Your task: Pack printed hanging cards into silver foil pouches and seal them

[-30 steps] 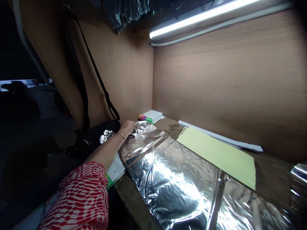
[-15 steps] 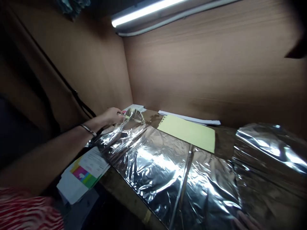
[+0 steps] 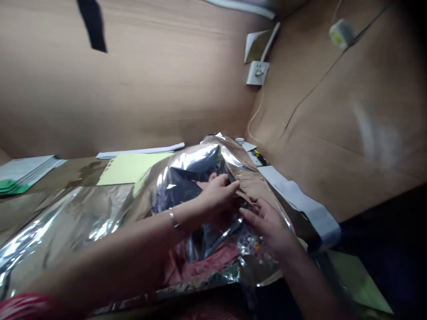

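A shiny, crinkled silver foil sheet (image 3: pixel 196 158) covers the work surface and mirrors the dark and red clothing in front of it. Over its raised right part, my left hand (image 3: pixel 216 191), with a bangle at the wrist, has its fingers curled and pinched on the foil. Close beside it, my right hand (image 3: pixel 267 218) pinches the foil too, thumb against fingers. The fingertips are partly hidden and slightly blurred, so the exact grip is hard to see. Behind the foil lies a yellow punched sheet of paper (image 3: pixel 123 166), partly covered by it.
Green-edged papers (image 3: pixel 30 171) lie at the far left. A folded white paper (image 3: pixel 143 151) rests along the back wall. A long white paper strip (image 3: pixel 300 198) runs down the right side. On the back wall near the corner is a power socket (image 3: pixel 257 73) with cables.
The view has swung to the right. My left hand has left the foil's far left end and come to its right part, near my right hand. The foil there is now bunched up.
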Demonstrator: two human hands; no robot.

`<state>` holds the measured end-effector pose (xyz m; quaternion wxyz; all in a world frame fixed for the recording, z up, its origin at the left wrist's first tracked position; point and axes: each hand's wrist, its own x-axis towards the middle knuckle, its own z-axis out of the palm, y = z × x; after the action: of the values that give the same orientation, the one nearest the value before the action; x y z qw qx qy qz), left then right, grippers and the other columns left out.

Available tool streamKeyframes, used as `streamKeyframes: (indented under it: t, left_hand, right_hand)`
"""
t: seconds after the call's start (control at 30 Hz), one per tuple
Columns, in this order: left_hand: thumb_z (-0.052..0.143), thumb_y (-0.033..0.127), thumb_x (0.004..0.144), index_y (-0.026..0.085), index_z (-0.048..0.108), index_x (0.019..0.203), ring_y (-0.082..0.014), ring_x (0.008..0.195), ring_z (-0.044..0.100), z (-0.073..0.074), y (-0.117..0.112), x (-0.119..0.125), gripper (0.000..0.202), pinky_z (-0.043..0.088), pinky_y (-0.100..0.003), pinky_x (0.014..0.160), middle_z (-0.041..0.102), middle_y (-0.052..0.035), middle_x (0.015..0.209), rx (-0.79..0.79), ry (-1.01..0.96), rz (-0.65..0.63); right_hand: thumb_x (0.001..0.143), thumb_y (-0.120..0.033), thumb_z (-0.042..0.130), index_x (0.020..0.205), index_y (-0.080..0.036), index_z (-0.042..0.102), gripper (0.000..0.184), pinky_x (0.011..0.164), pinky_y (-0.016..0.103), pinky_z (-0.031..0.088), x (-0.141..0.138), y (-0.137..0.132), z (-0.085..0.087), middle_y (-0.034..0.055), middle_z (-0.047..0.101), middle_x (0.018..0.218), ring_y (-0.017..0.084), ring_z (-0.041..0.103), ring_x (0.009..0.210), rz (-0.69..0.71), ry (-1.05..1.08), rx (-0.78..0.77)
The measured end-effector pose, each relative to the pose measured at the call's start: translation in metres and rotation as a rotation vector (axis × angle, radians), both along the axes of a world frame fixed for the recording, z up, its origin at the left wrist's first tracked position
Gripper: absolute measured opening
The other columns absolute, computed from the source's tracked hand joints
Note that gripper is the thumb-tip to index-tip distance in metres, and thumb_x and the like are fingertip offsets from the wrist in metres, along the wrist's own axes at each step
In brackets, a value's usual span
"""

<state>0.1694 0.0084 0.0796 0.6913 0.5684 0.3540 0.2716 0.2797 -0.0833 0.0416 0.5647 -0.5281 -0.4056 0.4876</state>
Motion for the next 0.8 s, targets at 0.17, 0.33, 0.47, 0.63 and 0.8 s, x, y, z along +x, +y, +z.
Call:
streamKeyframes:
  t: [0.17,0.33,0.47,0.63,0.8]
  left_hand:
    - [0.055,0.033,0.093,0.018,0.049,0.104,-0.0178,0.076,0.068,-0.031,0.013,0.064,0.019,0.057,-0.032,0.069,0.067,-0.0067,0.092,0.354,0.066,-0.131]
    - [0.059,0.026,0.088,0.018,0.055,0.126,-0.0356,0.131,0.045,-0.052,0.022,0.031,0.038,0.032,-0.058,0.108,0.053,-0.0147,0.138,1.276,0.526,-0.459]
    - [0.056,0.056,0.088,0.022,0.038,0.147,-0.0431,0.143,0.019,-0.083,0.019,0.007,0.071,0.015,-0.067,0.111,0.030,-0.0172,0.155,1.292,0.763,-0.559]
    - [0.037,0.068,0.092,0.023,0.029,0.151,-0.0410,0.145,0.014,-0.097,0.011,0.002,0.074,0.011,-0.064,0.113,0.021,-0.0167,0.158,1.223,0.717,-0.604]
    - [0.034,0.066,0.094,0.025,0.024,0.153,-0.0367,0.147,0.009,-0.087,-0.004,0.000,0.072,0.010,-0.060,0.116,0.019,-0.0130,0.159,1.184,0.656,-0.657]
  right_hand:
    - [0.071,-0.050,0.070,0.080,-0.022,0.065,0.030,0.055,0.032,0.049,0.093,-0.004,-0.025,0.0017,0.065,0.061,0.023,0.064,0.060,-0.136,-0.429,-0.338]
    - [0.076,-0.040,0.063,0.065,-0.022,0.063,0.021,0.049,0.030,0.043,0.138,-0.011,-0.048,0.0027,0.062,0.055,0.020,0.060,0.051,-0.161,-0.614,-0.477]
    - [0.077,-0.034,0.064,0.068,-0.020,0.066,0.016,0.053,0.028,0.042,0.148,-0.011,-0.053,0.0040,0.067,0.062,0.021,0.063,0.059,-0.115,-0.801,-0.507]
    - [0.089,-0.034,0.050,0.063,-0.021,0.060,0.030,0.054,0.028,0.039,0.153,-0.016,-0.043,0.0040,0.067,0.063,0.019,0.063,0.060,-0.073,-1.024,-0.538]
    - [0.088,-0.038,0.053,0.067,-0.022,0.058,0.026,0.053,0.030,0.033,0.155,-0.021,-0.036,0.0057,0.068,0.074,0.022,0.063,0.068,-0.096,-1.213,-0.610]
